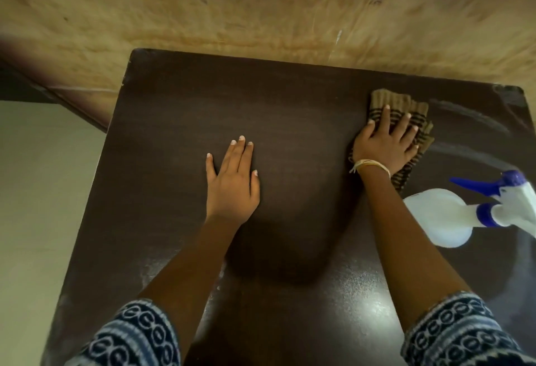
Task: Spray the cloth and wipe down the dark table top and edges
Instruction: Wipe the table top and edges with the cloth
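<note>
Spray bottle nozzle cut by right edge; cloth partly hidden under right hand.

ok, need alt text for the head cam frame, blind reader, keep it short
Seen from above, a person's right hand presses a brown striped cloth flat on a dark table top, while the left hand rests flat on the bare wood. A white spray bottle with a blue trigger lies on its side near the right forearm.

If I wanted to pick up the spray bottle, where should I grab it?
Probably the narrow neck under the blue collar on the spray bottle. It lies on its side on the table, trigger pointing away, so come from above and wrap your fingers around the neck.
</note>
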A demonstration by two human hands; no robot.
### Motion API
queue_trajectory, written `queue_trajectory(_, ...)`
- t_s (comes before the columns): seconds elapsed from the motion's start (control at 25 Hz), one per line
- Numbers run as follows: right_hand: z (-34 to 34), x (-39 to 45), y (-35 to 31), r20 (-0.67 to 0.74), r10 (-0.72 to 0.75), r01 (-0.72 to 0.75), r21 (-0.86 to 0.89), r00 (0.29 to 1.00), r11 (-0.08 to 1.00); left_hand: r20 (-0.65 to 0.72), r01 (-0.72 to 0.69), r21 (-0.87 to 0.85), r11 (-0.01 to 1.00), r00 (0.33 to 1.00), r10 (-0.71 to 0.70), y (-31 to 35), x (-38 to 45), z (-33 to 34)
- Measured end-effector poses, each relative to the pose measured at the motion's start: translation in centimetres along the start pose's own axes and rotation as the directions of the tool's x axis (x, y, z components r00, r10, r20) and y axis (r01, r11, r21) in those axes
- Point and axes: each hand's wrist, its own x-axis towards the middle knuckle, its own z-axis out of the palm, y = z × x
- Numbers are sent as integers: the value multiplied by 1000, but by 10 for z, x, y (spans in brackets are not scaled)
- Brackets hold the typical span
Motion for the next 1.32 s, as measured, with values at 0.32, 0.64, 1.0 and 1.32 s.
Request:
queue_trajectory(0.32, 51, -161, -139, 150, -600, 608, -7, 786, 794, -25, 154, 32, 988, 988, -153, -54, -71, -20)
queue_trajectory(0.64, 49, -178, -88, 159, -832, 845, -31, 532, 534, 57, 135, 105, 985, 988, -142, -74, -153, -10)
queue_trajectory(1.0, 8, -192, 78, 5, -159, 159, 5, 987, 987, 64, 172, 87, 981, 982, -177, -71, -213, -10)
queue_trajectory(1.32, 45, -289, -24, 93, -557, 560, -12, 825, 828, -47, 182, 6, 983, 982, -182, -75, -222, -2)
